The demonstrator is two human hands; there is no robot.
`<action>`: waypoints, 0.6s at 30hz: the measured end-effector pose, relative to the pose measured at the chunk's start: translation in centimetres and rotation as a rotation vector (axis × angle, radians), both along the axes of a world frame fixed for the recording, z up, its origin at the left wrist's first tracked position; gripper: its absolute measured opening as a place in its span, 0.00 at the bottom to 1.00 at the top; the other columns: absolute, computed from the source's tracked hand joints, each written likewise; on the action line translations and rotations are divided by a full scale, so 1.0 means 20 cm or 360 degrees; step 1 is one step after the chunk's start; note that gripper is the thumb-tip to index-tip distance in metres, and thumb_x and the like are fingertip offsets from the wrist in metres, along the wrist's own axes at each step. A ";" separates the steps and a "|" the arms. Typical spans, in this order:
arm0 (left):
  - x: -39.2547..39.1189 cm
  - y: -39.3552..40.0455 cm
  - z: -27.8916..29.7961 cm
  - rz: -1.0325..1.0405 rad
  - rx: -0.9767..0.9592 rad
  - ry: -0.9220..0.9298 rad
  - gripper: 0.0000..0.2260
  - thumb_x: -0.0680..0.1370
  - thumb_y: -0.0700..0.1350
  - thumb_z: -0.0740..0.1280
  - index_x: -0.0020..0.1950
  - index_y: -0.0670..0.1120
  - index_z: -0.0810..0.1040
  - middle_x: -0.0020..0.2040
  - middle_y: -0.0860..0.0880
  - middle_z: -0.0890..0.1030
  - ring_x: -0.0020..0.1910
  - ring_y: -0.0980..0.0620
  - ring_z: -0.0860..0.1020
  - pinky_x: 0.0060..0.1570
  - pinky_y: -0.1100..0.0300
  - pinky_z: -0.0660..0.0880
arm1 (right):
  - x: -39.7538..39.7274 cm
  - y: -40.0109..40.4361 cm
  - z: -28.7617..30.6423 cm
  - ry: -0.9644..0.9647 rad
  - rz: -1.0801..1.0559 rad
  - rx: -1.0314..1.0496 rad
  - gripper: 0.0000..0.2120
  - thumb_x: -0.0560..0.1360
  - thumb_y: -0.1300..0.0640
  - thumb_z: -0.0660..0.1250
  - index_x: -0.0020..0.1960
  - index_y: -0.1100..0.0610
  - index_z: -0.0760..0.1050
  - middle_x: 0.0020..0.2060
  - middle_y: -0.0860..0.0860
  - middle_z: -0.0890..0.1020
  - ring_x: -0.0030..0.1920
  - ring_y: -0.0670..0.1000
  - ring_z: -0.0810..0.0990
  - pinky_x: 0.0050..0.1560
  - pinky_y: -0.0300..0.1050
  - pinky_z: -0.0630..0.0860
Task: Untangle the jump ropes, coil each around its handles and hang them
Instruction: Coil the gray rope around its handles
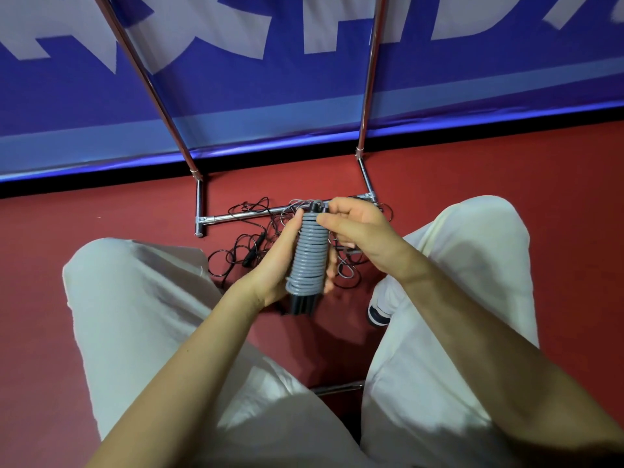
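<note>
A grey jump rope [309, 256] is wound in tight turns around its pair of black handles, whose ends stick out below at the bottom. My left hand [275, 261] grips this bundle from the left side, upright in front of me. My right hand [358, 231] pinches the top of the bundle where the black handle tips show. On the red floor behind lies a tangle of thin black rope [244, 246] with a black handle, mixed with thin grey cord partly hidden by my hands.
A chrome rack [243, 214] stands on the red floor [101, 211], its two uprights rising against a blue and white banner [270, 96]. My knees in pale trousers flank the hands, and a dark shoe [378, 314] shows at right.
</note>
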State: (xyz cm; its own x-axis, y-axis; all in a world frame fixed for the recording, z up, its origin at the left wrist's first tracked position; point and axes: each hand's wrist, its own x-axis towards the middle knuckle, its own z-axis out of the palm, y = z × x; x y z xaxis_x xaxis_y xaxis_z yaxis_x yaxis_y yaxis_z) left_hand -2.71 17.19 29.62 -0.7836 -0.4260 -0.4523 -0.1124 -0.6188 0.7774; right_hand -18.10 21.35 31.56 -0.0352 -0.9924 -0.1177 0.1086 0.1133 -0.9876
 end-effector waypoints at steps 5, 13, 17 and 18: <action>-0.02 0.00 0.01 0.0405 -0.0801 -0.0640 0.24 0.84 0.58 0.51 0.43 0.49 0.82 0.38 0.51 0.84 0.37 0.58 0.81 0.43 0.66 0.75 | 0.00 -0.01 -0.05 0.0416 -0.0271 0.0010 0.12 0.71 0.62 0.75 0.39 0.63 0.71 0.31 0.56 0.70 0.33 0.51 0.66 0.33 0.42 0.64; -0.06 0.02 -0.01 0.0685 -0.0630 -0.0636 0.30 0.84 0.60 0.49 0.37 0.45 0.80 0.30 0.46 0.81 0.30 0.50 0.78 0.36 0.58 0.75 | 0.04 -0.03 -0.08 0.0566 -0.0250 -0.0057 0.11 0.72 0.57 0.74 0.38 0.56 0.72 0.29 0.48 0.74 0.30 0.45 0.71 0.35 0.42 0.69; -0.03 0.00 0.00 0.0577 -0.0200 -0.0167 0.31 0.81 0.65 0.49 0.35 0.43 0.74 0.26 0.45 0.73 0.23 0.50 0.70 0.25 0.61 0.70 | 0.00 -0.03 -0.03 0.0479 -0.0035 -0.0047 0.08 0.77 0.62 0.68 0.40 0.55 0.74 0.27 0.42 0.77 0.30 0.40 0.74 0.33 0.33 0.70; -0.02 0.00 0.00 0.0535 -0.0121 -0.0067 0.31 0.80 0.67 0.49 0.35 0.43 0.72 0.25 0.46 0.71 0.22 0.51 0.69 0.24 0.61 0.69 | 0.00 -0.03 -0.02 0.0465 -0.0012 -0.0037 0.08 0.77 0.62 0.68 0.40 0.55 0.74 0.28 0.43 0.76 0.30 0.41 0.73 0.33 0.35 0.70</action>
